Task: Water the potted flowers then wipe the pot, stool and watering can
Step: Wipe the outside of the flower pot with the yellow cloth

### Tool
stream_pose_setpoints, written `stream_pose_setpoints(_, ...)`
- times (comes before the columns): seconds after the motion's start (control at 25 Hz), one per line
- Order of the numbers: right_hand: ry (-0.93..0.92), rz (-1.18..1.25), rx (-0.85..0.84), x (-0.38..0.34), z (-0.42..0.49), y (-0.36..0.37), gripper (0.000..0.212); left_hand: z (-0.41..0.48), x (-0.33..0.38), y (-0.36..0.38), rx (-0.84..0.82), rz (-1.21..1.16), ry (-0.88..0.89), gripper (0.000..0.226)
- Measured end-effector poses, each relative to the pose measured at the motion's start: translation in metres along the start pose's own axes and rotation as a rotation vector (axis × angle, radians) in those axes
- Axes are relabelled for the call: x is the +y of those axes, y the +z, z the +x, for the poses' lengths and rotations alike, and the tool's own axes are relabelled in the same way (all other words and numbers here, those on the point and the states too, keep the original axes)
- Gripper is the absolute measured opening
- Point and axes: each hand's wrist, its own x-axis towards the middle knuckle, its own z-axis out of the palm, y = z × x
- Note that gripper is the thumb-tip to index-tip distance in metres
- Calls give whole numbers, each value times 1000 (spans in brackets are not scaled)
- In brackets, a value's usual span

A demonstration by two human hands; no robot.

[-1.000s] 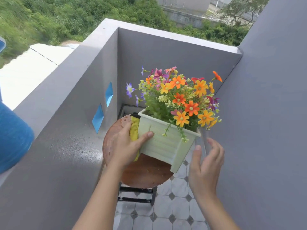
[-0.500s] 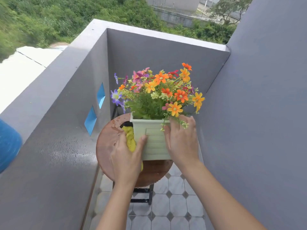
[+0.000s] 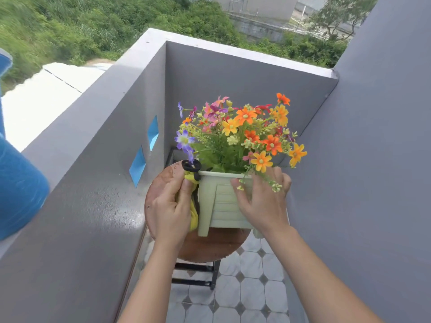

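Note:
A pale green square pot (image 3: pixel 221 206) full of orange, pink and purple flowers (image 3: pixel 242 134) stands on a round brown stool (image 3: pixel 205 248). My left hand (image 3: pixel 170 208) presses a yellow cloth (image 3: pixel 194 217) with a black loop against the pot's left side. Resting flat on the pot's front and upper right rim, my right hand (image 3: pixel 261 201) steadies it. A blue watering can (image 3: pixel 16 190) sits on the ledge at the far left, partly cut off by the frame.
A grey parapet wall (image 3: pixel 93 183) with two blue diamond openings runs along the left; grey walls close in behind and on the right. White and grey floor tiles (image 3: pixel 245 294) lie below the stool.
The pot has been turned from corner-on to face-on. My right hand came from the open air onto the pot's front. My left hand slid the cloth up the left side.

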Motion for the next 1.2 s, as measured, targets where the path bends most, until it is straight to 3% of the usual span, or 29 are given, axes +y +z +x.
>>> stream_pose_setpoints(0.12, -17, 49, 47, 2, -2, -3, 33, -1, -4, 0, -34, 32, 37, 32)
stream_pose_setpoints(0.28, -25, 35, 31, 4, -8, -5, 32, 7, 3, 7, -101, 19, -57, 21)
stream_pose_setpoints(0.4, 1, 95, 39, 6, -6, -5, 31, -7, 3, 4, -38, -82, 46, 25)
stream_pose_setpoints(0.6, 121, 334, 24, 12, -8, -10, 41, 0, 16, 5, -63, 101, 234, 29)
stream_pose_setpoints(0.8, 117, 420, 1, 8, -1, -13, 41, 32, 5, -3, -126, 211, 81, 36)
stream_pose_setpoints(0.96, 134, 459, -31, 10, 7, -11, 42, 8, 10, -6, -109, 100, 298, 29)
stream_pose_setpoints(1.2, 143, 521, -58, 16, 1, -7, 38, 48, -19, -4, -177, 302, 80, 38)
